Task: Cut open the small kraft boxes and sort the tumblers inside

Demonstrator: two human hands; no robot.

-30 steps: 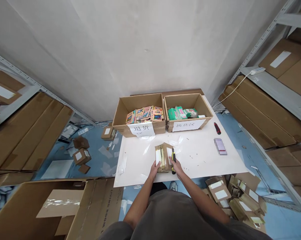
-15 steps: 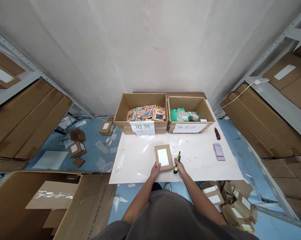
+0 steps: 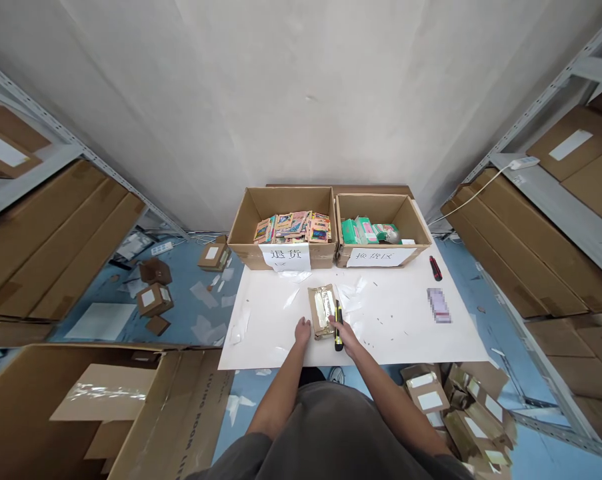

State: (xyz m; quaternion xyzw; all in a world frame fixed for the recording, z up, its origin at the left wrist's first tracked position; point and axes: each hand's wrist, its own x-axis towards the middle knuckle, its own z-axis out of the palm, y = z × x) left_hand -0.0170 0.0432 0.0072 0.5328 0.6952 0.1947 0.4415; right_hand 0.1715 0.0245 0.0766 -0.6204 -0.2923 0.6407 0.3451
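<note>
A small cardboard box (image 3: 323,303) lies on the white table with its shiny taped side up. My right hand (image 3: 349,337) grips a yellow and black utility knife (image 3: 339,333), and its thumb and fingertips also reach the box's right edge. Just left of the box is my left hand (image 3: 303,330), its fingers loosely curled and apart from the thumb, holding nothing. Whether a blade sticks out of the knife I cannot tell.
Behind stand an open carton (image 3: 241,237) of colourful card packs and another carton (image 3: 421,233) with green packages. A red utility knife (image 3: 435,268) and a blurred purple item (image 3: 439,305) lie right. Plastic scraps (image 3: 353,290) litter the table (image 3: 405,343). Shelves flank both sides.
The small box has been turned over, from its white-label side to its taped side. My left hand has let go of it; my right hand has moved left to the box with the knife.
</note>
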